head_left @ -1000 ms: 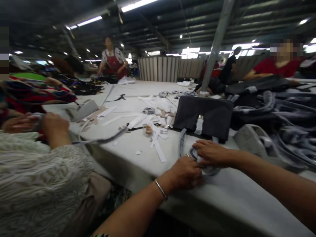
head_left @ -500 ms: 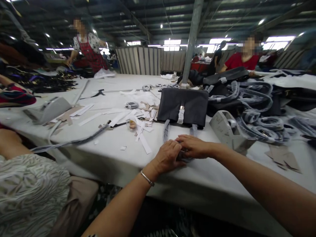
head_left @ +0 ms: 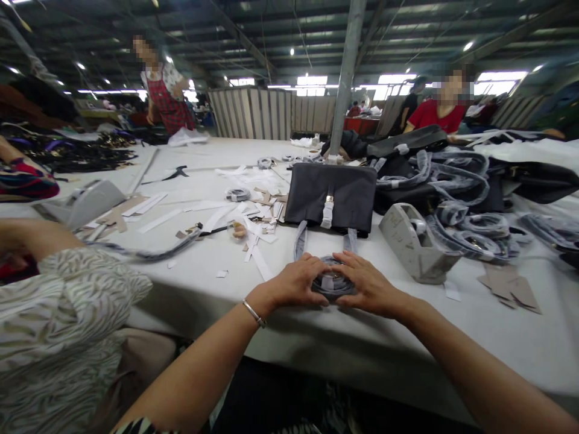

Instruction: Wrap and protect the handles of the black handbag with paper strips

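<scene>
Just below the centre of the frame, the left hand (head_left: 296,282) and the right hand (head_left: 367,285) press in from either side on a coiled grey strap (head_left: 332,282), fingers curled around its rim so that both grip it against the white table (head_left: 407,355). A small white wrap shows at the middle of the coil between the two thumbs. Two ends of the strap run upward from the coil to a dark grey bag (head_left: 332,196) lying flat just above the hands, with a pale tab on its front. To the right of the hands stands a grey tape dispenser (head_left: 414,244), near the coil but apart from it. Left of centre, white paper strips (head_left: 253,238) lie scattered on the table. At the lower left a co-worker's patterned sleeve (head_left: 58,313) fills the corner, and a heap of wrapped grey straps (head_left: 470,205) lies at the right.
</scene>
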Available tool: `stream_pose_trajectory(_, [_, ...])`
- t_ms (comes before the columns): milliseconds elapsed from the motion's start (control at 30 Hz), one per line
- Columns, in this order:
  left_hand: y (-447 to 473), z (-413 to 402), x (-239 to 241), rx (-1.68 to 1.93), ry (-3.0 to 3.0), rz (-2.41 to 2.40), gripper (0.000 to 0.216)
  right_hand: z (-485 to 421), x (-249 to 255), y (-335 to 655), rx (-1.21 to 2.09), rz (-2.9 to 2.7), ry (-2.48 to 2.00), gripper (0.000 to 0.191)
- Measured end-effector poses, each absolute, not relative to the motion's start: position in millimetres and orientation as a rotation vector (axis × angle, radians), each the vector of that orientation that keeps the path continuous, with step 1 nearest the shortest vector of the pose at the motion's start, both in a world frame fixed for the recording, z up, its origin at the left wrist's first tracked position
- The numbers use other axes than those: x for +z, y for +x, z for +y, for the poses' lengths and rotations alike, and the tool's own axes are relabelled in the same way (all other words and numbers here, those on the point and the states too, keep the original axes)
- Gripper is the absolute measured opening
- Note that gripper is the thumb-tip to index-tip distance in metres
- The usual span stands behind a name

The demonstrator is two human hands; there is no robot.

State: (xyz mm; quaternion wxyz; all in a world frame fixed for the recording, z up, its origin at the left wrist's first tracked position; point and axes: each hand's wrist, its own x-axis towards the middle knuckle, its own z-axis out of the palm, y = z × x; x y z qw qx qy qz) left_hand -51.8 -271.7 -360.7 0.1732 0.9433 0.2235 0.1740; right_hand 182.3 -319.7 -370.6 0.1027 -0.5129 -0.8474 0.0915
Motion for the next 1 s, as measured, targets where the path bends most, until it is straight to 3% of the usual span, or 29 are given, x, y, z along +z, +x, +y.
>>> stream_pose_trajectory(133, [-46, -269, -345, 0.351, 2.693, 0.664, 0.027, -332, -396, 181, 0.078, -2.345, -1.446, 0.073])
stream_pose_trajectory(233, [-37, -267, -338, 0.19, 2.812, 0.698, 0.022, -337, -405, 178, -0.009, -2.256, -1.41, 0.078])
stream_pose_trajectory(767, [-22, -246, -324, -0.193, 3.067, 0.422, 0.017, -336, -407, 181, 0.109, -2.137, -1.408, 0.072])
stream_pose_trajectory(1000, [-34, -264, -326, -0.047, 3.065, 0.424, 0.038, -335, -401, 180, 0.137, -2.101, -1.44, 0.068])
